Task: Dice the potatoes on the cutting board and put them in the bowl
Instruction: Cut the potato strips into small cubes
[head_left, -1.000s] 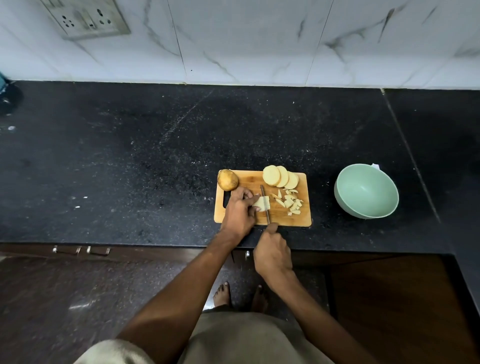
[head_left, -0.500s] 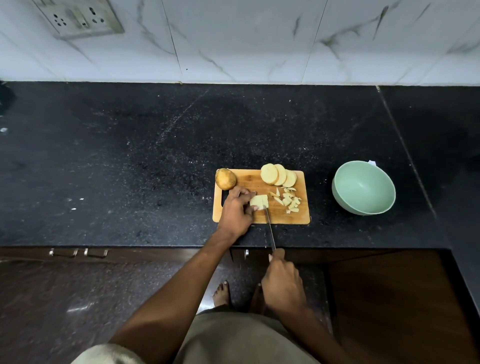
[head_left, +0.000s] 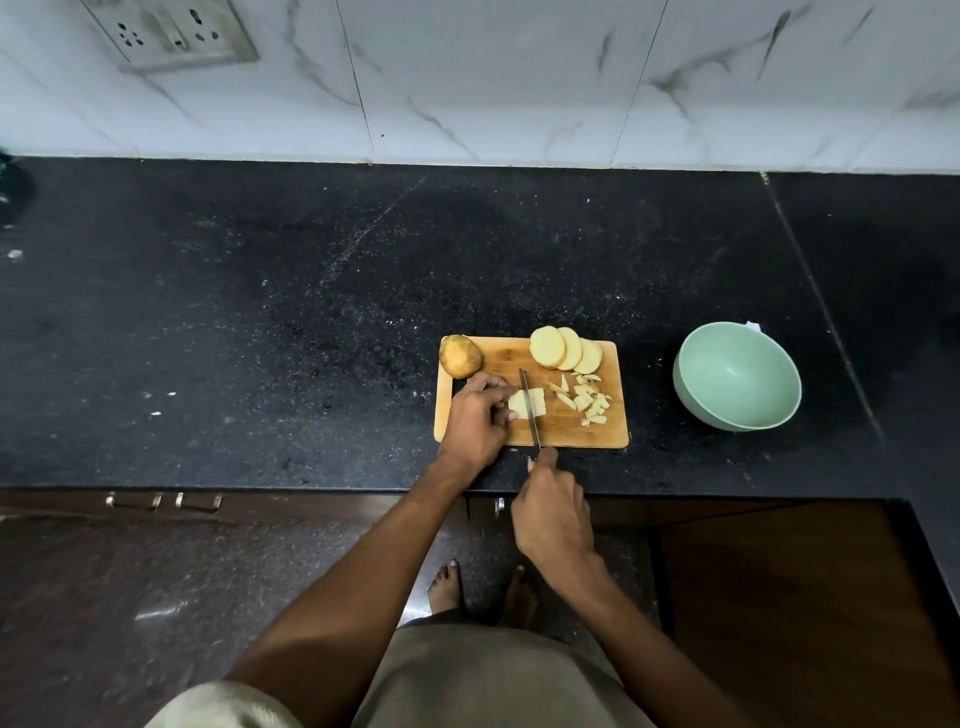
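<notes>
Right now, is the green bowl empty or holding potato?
Empty: the green bowl shows only bare interior; diced pieces lie on the cutting board.

black granite counter (head_left: 260, 312), marble wall tiles (head_left: 519, 78)

A wooden cutting board (head_left: 566, 434) lies flat near the front edge of the black bench (head_left: 311, 312). A whole unpeeled potato (head_left: 460, 356) sits at its far left corner. Three round potato slices (head_left: 565, 348) overlap in a row along its far edge. A pale slab of potato (head_left: 519, 402) lies at the middle, a knife blade (head_left: 530, 410) across it. Small diced pieces (head_left: 587, 397) are scattered to its right. The mint-green bowl (head_left: 737, 382) stands upright on the bench, well right of the board.
</notes>
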